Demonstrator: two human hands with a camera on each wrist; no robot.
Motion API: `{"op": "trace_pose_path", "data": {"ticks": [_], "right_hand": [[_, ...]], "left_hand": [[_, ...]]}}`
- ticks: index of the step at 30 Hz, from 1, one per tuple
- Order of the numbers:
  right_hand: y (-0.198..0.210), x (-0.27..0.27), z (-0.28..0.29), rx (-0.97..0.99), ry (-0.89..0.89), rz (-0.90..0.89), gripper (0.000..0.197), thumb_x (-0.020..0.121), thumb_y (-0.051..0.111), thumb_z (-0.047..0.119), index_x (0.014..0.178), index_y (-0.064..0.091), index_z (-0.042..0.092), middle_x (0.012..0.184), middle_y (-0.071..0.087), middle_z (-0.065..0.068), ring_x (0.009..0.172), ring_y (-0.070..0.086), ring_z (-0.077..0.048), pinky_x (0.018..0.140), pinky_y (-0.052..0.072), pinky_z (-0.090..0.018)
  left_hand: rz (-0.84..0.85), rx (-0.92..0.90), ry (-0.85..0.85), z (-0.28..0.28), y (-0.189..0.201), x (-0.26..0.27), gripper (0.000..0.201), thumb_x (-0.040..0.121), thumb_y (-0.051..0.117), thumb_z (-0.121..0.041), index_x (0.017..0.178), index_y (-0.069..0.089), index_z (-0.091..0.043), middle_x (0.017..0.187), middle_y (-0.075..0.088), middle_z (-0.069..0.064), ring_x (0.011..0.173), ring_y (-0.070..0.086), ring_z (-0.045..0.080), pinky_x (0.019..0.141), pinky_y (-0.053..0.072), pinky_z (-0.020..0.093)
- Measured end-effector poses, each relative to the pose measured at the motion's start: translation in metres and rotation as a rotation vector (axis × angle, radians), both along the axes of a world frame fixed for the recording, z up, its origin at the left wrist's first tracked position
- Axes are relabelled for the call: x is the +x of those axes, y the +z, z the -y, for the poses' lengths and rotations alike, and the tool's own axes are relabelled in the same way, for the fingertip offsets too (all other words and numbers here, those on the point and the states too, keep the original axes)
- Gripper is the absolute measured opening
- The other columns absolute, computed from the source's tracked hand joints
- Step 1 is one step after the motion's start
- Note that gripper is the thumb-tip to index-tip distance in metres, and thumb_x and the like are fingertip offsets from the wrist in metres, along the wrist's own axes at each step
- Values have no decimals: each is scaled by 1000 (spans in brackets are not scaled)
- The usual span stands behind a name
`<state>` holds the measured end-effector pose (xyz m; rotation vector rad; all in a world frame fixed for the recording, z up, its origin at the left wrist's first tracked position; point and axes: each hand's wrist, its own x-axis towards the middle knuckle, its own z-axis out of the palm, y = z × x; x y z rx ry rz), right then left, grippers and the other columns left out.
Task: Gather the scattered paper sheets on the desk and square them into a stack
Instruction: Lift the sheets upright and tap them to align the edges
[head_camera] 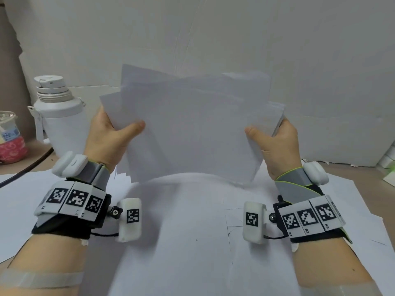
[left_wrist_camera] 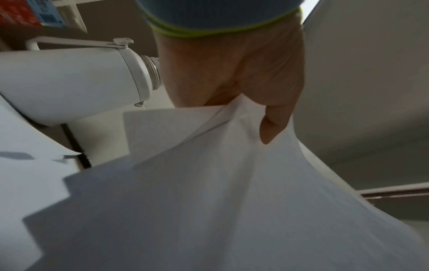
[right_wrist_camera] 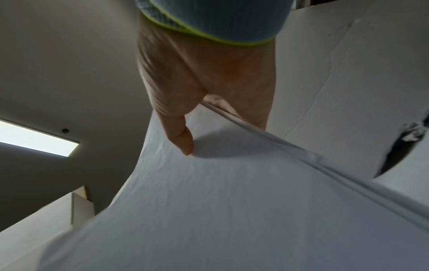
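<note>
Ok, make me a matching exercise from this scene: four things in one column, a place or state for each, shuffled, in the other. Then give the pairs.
Things
1. sheaf of paper sheets
2. white bottle
3. left hand
4. pink container

Places or states
A. at the far left edge of the desk
B. held upright between both hands, edges uneven
C. stands behind the left hand
D. grips the sheaf's left edge, thumb in front

Pairs: 1-B, 2-C, 3-D, 4-A
</note>
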<state>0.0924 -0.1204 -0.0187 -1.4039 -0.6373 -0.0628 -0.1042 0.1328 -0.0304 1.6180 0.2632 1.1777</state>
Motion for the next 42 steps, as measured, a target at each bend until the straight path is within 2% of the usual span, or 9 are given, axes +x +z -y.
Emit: {"op": "trace_pose_path", "data": {"ticks": [5, 11, 14, 18, 25, 29, 35, 39, 42], "right_hand": [[-15, 3, 1, -163, 63, -142, 37, 79, 78, 2, 112, 64, 11, 101, 74, -3, 92, 73, -24, 84, 60, -40], [-8, -2, -1, -126, 8, -50, 21, 83, 72, 1, 84, 67, 21, 85, 72, -2, 80, 67, -23, 83, 57, -46], [-4, -3, -2, -69, 8, -39, 22, 83, 71, 0, 86, 66, 21, 84, 71, 1, 78, 66, -20, 77, 57, -39], [-9, -3, -2, -152, 44, -108, 25, 82, 68, -4, 94, 66, 18, 86, 71, 2, 76, 66, -16, 74, 57, -34], [-9, -6, -5, -93, 44, -145, 23, 83, 60, -10, 96, 69, 6, 80, 69, -1, 66, 65, -12, 62, 55, -24], [-10, -4, -5, -81, 30, -166, 25, 81, 60, -10, 100, 68, 5, 82, 67, -3, 72, 62, -18, 66, 53, -30], [-3, -8, -6, -36, -22, -89, 16, 74, 63, -1, 88, 66, 5, 77, 62, -4, 68, 54, -17, 62, 47, -30], [-4, -6, -3, -79, -33, -104, 23, 79, 64, -6, 88, 64, 16, 83, 67, -4, 72, 60, -19, 68, 53, -36], [-5, -5, -3, -83, -44, -123, 24, 78, 65, -5, 97, 65, 9, 90, 71, -7, 76, 63, -21, 76, 57, -45]], "left_hand": [[-179, -18, 7, -4, -13, 0, 62, 60, 73, -23, 116, 46, -19, 101, 66, -9, 84, 67, -5, 75, 52, 17], [-154, 28, 109, 0, -7, 1, 44, 65, 62, -14, 108, 55, -24, 100, 67, -3, 87, 63, 8, 83, 52, 30], [-90, 36, 100, 2, -2, 3, 49, 66, 65, -16, 112, 51, -18, 97, 65, -6, 81, 63, -1, 77, 53, 20], [-123, -71, 16, 1, -6, 2, 61, 55, 70, -37, 109, 45, -26, 105, 66, -2, 91, 66, 11, 83, 52, 28], [-87, -99, 115, 16, -9, 13, 57, 58, 68, -39, 109, 50, -22, 94, 67, -11, 85, 65, 9, 81, 52, 31], [-122, -158, 125, 18, -13, 15, 49, 53, 69, -47, 94, 48, -30, 93, 64, -7, 80, 63, 8, 75, 51, 29], [-118, -97, 184, 18, -13, 16, 52, 64, 69, -26, 115, 56, -26, 109, 70, 2, 101, 67, 23, 93, 54, 50], [-133, -165, 158, 18, -11, 14, 54, 56, 72, -37, 105, 51, -27, 101, 69, 0, 91, 67, 20, 92, 55, 51], [-134, -174, 129, 18, -9, 12, 51, 56, 71, -36, 103, 53, -27, 98, 69, 3, 87, 64, 21, 89, 53, 52]]}}
